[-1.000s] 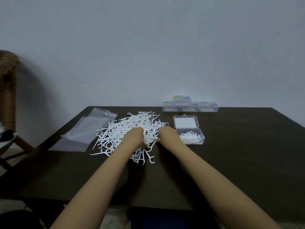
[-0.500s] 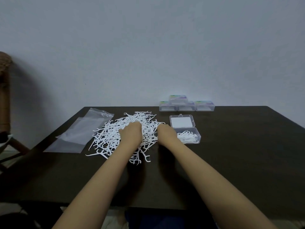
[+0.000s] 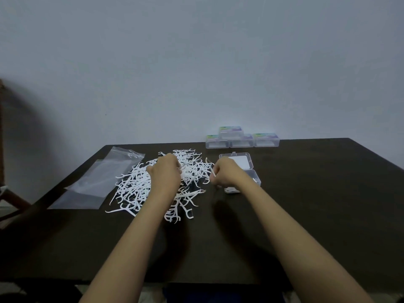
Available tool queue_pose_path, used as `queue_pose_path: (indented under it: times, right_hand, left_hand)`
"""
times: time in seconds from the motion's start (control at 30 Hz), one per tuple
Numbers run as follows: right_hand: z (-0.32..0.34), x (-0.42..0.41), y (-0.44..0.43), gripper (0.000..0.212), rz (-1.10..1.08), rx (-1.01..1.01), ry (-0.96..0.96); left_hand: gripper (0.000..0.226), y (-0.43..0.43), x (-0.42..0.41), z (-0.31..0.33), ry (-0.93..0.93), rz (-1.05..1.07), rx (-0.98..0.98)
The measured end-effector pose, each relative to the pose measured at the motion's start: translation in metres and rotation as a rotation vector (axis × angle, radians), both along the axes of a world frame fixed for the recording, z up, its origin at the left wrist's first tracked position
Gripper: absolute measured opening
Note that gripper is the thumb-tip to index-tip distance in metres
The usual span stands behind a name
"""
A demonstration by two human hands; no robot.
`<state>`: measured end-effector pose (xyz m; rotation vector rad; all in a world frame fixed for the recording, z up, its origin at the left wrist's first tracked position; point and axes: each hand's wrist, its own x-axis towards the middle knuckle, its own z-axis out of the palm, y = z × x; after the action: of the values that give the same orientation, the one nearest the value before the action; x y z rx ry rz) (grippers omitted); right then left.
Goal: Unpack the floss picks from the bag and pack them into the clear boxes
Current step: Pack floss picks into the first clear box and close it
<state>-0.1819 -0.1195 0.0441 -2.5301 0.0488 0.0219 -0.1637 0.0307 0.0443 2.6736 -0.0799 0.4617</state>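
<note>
My right hand (image 3: 227,173) is swinging off the pile (image 3: 137,186) now, pinching one floss pick (image 3: 210,166) and heading for the open box (image 3: 258,182) at three o'clock. So packing is carrying on. My left hand (image 3: 165,171) is digging into the pile; whether it's gripping anything, I cannot tell. The table (image 3: 306,204) is offering room at four o'clock, with the bag (image 3: 98,184) lying at nine.

Likely a plain room at home: a dark brown wooden table (image 3: 306,215) against a bare pale grey wall (image 3: 196,62), a brown chair leg (image 3: 13,199) beside it.
</note>
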Motion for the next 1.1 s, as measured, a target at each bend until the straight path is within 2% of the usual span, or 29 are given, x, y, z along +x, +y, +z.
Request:
queue_pose_path:
  times: [0.13, 0.3, 0.4, 0.53, 0.67, 0.8, 0.93, 1.03, 1.1]
  right_hand:
    - [0.017, -0.013, -0.034, 0.012, 0.058, 0.2, 0.01]
    - [0.015, -0.011, -0.072, 0.023, 0.053, 0.201, -0.02]
    - [0.013, -0.011, -0.082, 0.025, 0.062, 0.121, -0.028]
    - [0.006, -0.003, -0.084, 0.017, 0.118, -0.12, -0.013]
    - [-0.004, 0.004, -0.087, 0.021, 0.145, -0.278, -0.003]
    - [-0.008, 0.004, -0.093, 0.032, 0.132, -0.226, -0.076]
    - [-0.015, 0.003, -0.092, 0.023, 0.095, -0.126, -0.215]
    - [-0.02, -0.001, -0.079, 0.018, 0.204, -0.141, -0.294]
    - [-0.025, -0.003, -0.065, 0.02, 0.32, -0.248, -0.31]
  left_hand:
    - [0.013, 0.0, 0.002, 0.005, -0.038, -0.04, -0.113]
    - [0.014, -0.003, 0.007, 0.014, -0.063, -0.119, -0.257]
    - [0.016, -0.007, 0.004, 0.02, -0.085, -0.189, -0.323]
    - [0.018, -0.011, 0.006, 0.025, -0.067, -0.234, -0.437]
    - [0.021, -0.018, 0.009, 0.024, -0.02, -0.257, -0.578]
    - [0.021, -0.027, 0.015, 0.018, 0.017, -0.276, -0.703]
    - [0.018, -0.04, 0.021, 0.01, 0.056, -0.303, -0.845]
    - [0.017, -0.048, 0.027, 0.003, 0.078, -0.276, -0.954]
    - [0.018, -0.054, 0.031, -0.001, 0.087, -0.234, -1.02]
